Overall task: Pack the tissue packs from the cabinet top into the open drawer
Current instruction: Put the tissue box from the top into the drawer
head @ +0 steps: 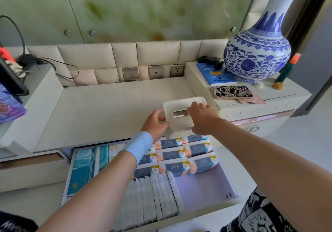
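- Cream plastic tissue box [181, 114] sits at the surface's [107, 109] front edge, both grips on it: left hand [157, 122] at nine o'clock, right hand [202, 117] at three.
- Blue-banded tissue packs [181, 157] already fill the open drawer [206, 185]; seemingly nearly done.

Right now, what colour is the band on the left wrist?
Light blue wristband, plain with no pattern; it shows best in the head view.

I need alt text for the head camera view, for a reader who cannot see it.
Two bare hands, left hand and right hand, grip a white tissue box on the cabinet top, above an open drawer filled with tissue packs.
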{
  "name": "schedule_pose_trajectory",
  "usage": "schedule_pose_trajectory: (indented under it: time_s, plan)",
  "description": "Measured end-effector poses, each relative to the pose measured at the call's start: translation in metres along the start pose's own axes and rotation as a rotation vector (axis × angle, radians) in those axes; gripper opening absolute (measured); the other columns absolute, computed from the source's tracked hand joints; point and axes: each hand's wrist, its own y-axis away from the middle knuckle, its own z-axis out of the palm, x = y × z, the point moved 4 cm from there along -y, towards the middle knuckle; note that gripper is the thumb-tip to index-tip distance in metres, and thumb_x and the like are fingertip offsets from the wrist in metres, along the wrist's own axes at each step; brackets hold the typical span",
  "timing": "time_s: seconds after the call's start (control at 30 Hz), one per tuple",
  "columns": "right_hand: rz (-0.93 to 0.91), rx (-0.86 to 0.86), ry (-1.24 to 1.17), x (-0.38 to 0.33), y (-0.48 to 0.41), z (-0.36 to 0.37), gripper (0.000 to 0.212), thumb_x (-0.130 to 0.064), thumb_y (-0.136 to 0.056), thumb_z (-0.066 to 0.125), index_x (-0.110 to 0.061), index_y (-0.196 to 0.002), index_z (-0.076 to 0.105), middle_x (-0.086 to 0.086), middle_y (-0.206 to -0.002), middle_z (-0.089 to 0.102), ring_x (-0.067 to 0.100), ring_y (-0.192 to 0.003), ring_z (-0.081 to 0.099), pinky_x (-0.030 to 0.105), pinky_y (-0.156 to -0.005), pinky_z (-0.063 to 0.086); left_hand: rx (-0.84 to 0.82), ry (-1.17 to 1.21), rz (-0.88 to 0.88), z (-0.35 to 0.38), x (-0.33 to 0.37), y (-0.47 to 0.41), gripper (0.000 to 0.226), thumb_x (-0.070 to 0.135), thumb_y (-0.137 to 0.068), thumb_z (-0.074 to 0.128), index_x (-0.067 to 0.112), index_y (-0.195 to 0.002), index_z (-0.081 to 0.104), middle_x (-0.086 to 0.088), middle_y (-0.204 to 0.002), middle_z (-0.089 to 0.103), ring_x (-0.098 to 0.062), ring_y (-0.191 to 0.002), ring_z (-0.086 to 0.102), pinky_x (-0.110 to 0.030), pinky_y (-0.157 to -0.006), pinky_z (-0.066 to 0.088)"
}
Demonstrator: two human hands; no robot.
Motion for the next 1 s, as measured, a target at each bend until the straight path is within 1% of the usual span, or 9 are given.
schedule_pose_trajectory:
  time_s: [0.07,0.17,0.27,0.37,0.57,0.7,0.8,0.93,1.0]
  plan:
    - [0.001,-0.009,-0.081,-0.002,0.018,-0.003,0.057,-0.027,-0.075,0.067,-0.022,-0.13,0.052,0.003,-0.124,0.052,0.023,-0.108,0.056,0.036,-0.09,0.049,-0.02,-0.019,-0.012,0.0,-0.006,0.011,0.04,0.026,-0.09,0.062,0.024,-0.129,0.05,0.008,-0.113,0.057,-0.012,-0.102,0.055,-0.023,-0.079,0.045]
    - [0.044,-0.081,-0.241,-0.002,0.05,-0.002,0.058,-0.027,-0.072,0.069,-0.025,-0.129,0.055,-0.001,-0.12,0.062,0.022,-0.104,0.06,0.03,-0.08,0.051,-0.05,-0.025,-0.033,0.003,-0.011,0.025,0.025,0.025,-0.093,0.059,0.027,-0.117,0.053,0.008,-0.117,0.06,-0.013,-0.105,0.057,-0.033,-0.093,0.048]
    - [0.074,-0.164,-0.346,-0.002,0.084,0.004,0.062,-0.027,-0.069,0.073,-0.026,-0.129,0.055,-0.001,-0.119,0.062,0.022,-0.102,0.058,0.026,-0.078,0.048,-0.102,-0.068,-0.054,0.01,-0.018,0.041,0.035,0.004,-0.087,0.042,0.032,-0.098,0.061,0.008,-0.108,0.067,-0.018,-0.101,0.063,-0.039,-0.094,0.051]
    - [0.101,-0.23,-0.446,0.002,0.113,0.015,0.064,-0.026,-0.067,0.075,-0.028,-0.128,0.057,-0.003,-0.123,0.06,0.018,-0.103,0.055,0.026,-0.083,0.049,-0.198,-0.179,-0.133,0.022,-0.033,0.061,0.038,0.008,-0.087,0.04,0.034,-0.086,0.067,0.004,-0.108,0.07,-0.022,-0.096,0.067,-0.037,-0.09,0.053]
    - [0.082,-0.344,-0.425,0.019,0.158,0.029,0.066,-0.03,-0.07,0.078,-0.03,-0.132,0.054,-0.006,-0.129,0.057,0.013,-0.109,0.052,0.024,-0.088,0.045,-0.55,-0.731,-0.002,0.062,-0.048,0.102,0.038,0.012,-0.091,0.045,0.028,-0.114,0.071,0.001,-0.124,0.065,-0.027,-0.107,0.062,-0.031,-0.091,0.051]
    - [0.044,-0.417,-0.41,0.022,0.174,0.034,0.068,-0.03,-0.072,0.078,-0.032,-0.134,0.052,-0.007,-0.133,0.055,0.015,-0.115,0.052,0.029,-0.096,0.046,-0.733,-1.051,0.143,0.079,-0.066,0.124,0.05,0.018,-0.092,0.044,0.042,-0.136,0.052,0.003,-0.146,0.046,-0.03,-0.123,0.052,-0.042,-0.1,0.047]
    - [0.013,-0.428,-0.402,0.014,0.175,0.036,0.069,-0.029,-0.072,0.079,-0.031,-0.135,0.052,-0.004,-0.133,0.055,0.017,-0.114,0.053,0.033,-0.096,0.048,-0.77,-1.197,0.213,0.075,-0.071,0.127,0.051,0.018,-0.093,0.044,0.043,-0.136,0.052,0.002,-0.148,0.043,-0.028,-0.132,0.041,-0.042,-0.107,0.04]
    - [-0.071,-0.446,-0.364,-0.002,0.168,0.036,0.065,-0.028,-0.077,0.078,-0.027,-0.137,0.051,-0.003,-0.131,0.053,0.012,-0.1,0.047,0.022,-0.079,0.038,-0.78,-1.255,0.211,0.07,-0.071,0.127,0.047,0.022,-0.093,0.043,0.04,-0.136,0.053,0.004,-0.148,0.042,-0.025,-0.133,0.036,-0.04,-0.11,0.034]
    - [-0.103,-0.45,-0.342,-0.007,0.163,0.033,0.066,-0.031,-0.078,0.078,-0.026,-0.138,0.05,-0.002,-0.133,0.052,0.014,-0.105,0.047,0.023,-0.083,0.038,-0.783,-1.281,0.228,0.07,-0.069,0.128,0.047,0.024,-0.094,0.042,0.039,-0.137,0.052,0.004,-0.148,0.042,-0.026,-0.131,0.036,-0.04,-0.109,0.034]
